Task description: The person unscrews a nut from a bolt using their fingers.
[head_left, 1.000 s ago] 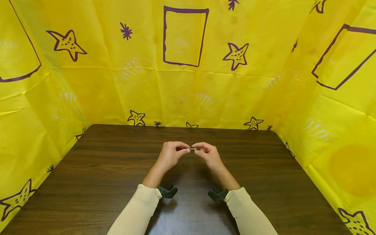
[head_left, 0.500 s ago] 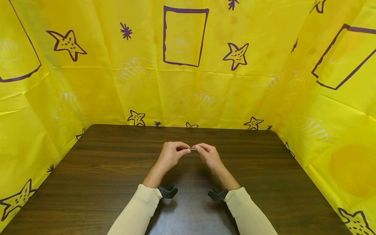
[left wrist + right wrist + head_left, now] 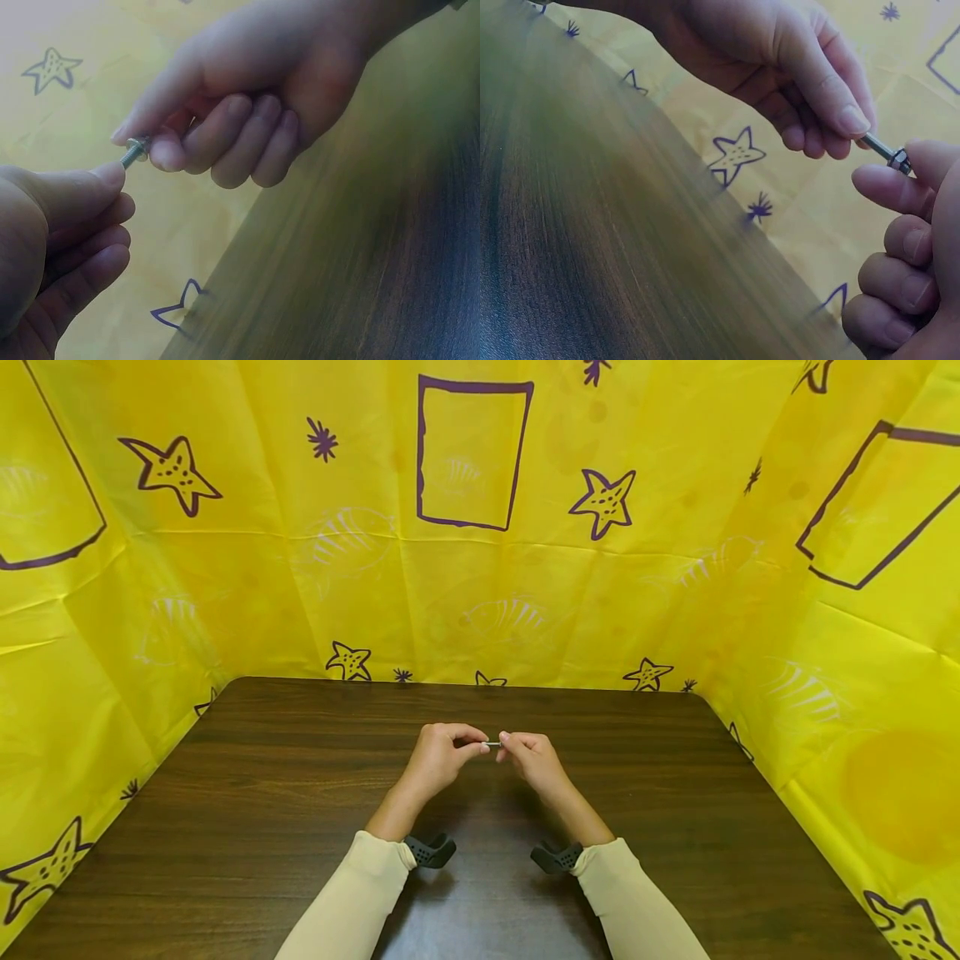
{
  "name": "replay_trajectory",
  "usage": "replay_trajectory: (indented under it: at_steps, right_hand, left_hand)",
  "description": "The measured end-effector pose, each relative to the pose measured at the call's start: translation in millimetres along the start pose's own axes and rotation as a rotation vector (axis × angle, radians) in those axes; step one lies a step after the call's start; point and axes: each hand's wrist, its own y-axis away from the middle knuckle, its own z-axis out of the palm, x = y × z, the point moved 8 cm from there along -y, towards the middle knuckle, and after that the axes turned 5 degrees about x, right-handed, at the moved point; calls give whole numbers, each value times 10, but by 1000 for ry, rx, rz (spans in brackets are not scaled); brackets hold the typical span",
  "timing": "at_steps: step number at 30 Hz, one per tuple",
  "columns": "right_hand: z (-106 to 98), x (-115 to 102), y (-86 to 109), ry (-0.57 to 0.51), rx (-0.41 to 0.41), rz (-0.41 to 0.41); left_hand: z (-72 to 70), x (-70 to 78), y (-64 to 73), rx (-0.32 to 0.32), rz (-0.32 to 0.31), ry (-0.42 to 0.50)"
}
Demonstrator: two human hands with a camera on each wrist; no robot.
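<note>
A small metal bolt (image 3: 875, 142) with a threaded shank is held level between the two hands, above the dark table (image 3: 300, 827). My left hand (image 3: 438, 756) pinches one end of it between thumb and index finger, hiding that end. At the other end sits a hex nut (image 3: 899, 160) with a wider ring like a washer (image 3: 137, 146). My right hand (image 3: 534, 757) grips the nut between thumb and index finger, its other fingers curled toward the palm. A short length of bare thread shows between the hands.
A yellow sheet (image 3: 480, 577) with purple starfish and fish drawings hangs round the table's back and sides. Dark bands (image 3: 431, 851) sit at the inner wrists, next to the light sleeves (image 3: 348, 893).
My right thumb has swung up over the nut while the index finger has dropped below, turning about the bolt's axis. My left hand keeps its pinch, shifting very slightly right and down.
</note>
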Motion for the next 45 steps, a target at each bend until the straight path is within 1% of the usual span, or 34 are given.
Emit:
replay_trajectory:
  at_steps: [5,9,12,16,23,26,29,33,35,37,41,45]
  right_hand:
    - [-3,1,-2,-24,-8,-14]
    - [-35,128,-41,-73,5,2]
    - [-60,243,-85,-100,12,-11]
    - [-72,254,-98,-109,26,-72]
    - [-80,173,-88,-82,47,-195]
    - [-80,160,-88,-90,49,-219]
    - [-77,154,-89,-110,45,-222]
    - [-79,178,-98,-137,45,-188]
    - [-87,202,-102,-125,56,-148]
    - [-93,226,-102,-105,70,-90]
    - [-83,128,-53,3,90,-31]
    - [-59,33,-16,61,87,-15]
  left_hand:
    - [-14,-8,-1,9,4,3]
    - [-26,-10,-5,17,6,10]
    - [-36,-11,-9,23,4,11]
    - [-43,-19,-15,28,-4,-2]
    - [-65,-11,-12,38,-1,-7]
    - [-67,-14,-12,36,-6,-4]
    - [-66,-17,-14,32,-12,-5]
    - [-59,-19,-21,26,-11,-11]
    - [-54,-17,-23,26,-8,-11]
    - [-46,-15,-23,24,-3,-4]
    - [-27,-3,-16,18,4,12]
    - [-5,-8,-9,9,3,19]
